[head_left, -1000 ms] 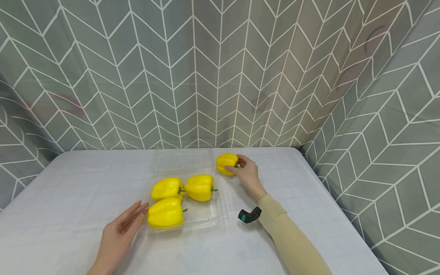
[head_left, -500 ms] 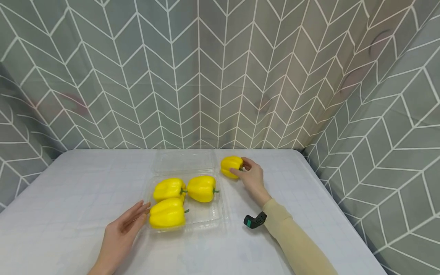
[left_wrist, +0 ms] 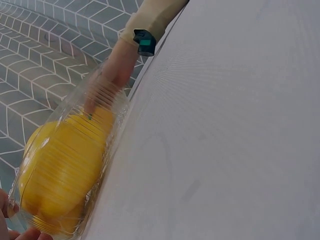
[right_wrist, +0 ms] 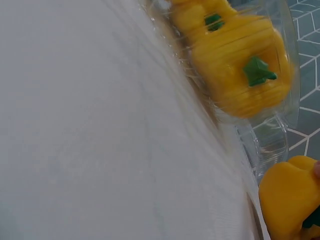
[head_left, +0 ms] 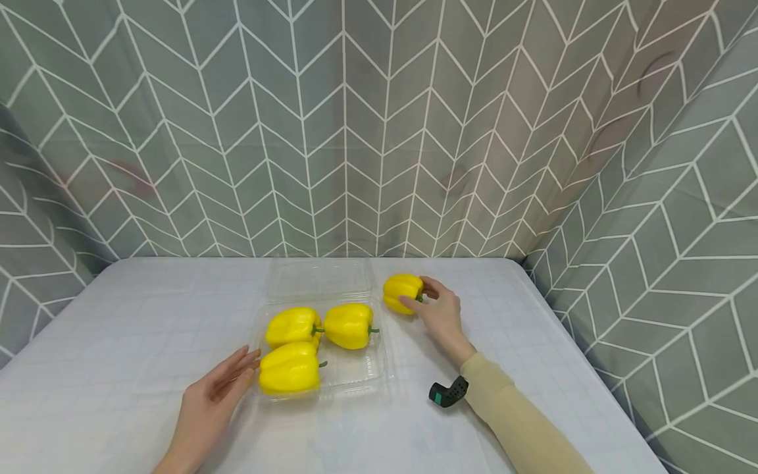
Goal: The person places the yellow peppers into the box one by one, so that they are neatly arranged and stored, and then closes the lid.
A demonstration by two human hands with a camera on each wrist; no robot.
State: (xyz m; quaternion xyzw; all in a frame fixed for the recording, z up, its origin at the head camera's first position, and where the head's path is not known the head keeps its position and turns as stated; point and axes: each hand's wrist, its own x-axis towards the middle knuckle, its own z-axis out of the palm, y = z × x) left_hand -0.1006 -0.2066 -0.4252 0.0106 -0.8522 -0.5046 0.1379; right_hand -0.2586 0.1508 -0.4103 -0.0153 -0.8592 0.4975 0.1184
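Observation:
Three yellow bell peppers lie in a clear plastic container: a front one point(head_left: 290, 368), a back-left one point(head_left: 293, 326) and a back-right one point(head_left: 348, 326). The container point(head_left: 352, 368) has its lid point(head_left: 320, 278) folded back toward the wall. My left hand point(head_left: 210, 398) is at the container's left side, its fingertips point(left_wrist: 12, 207) touching the plastic beside the front pepper. To the right of the container, my right hand point(head_left: 443, 316) holds another yellow bell pepper point(head_left: 400, 293) between thumb and fingers at its stem end. Whether that pepper touches the table cannot be told.
A white cloth covers the table point(head_left: 148, 316). Behind it and at the right hangs a grey curtain point(head_left: 367, 131) with white zigzag lines. A black wrist device point(head_left: 448, 392) sticks out from the right sleeve.
The right hand and its pepper have shifted slightly right and toward the front, away from the container. The left hand and the peppers in the container look nearly unchanged; the view shifted slightly.

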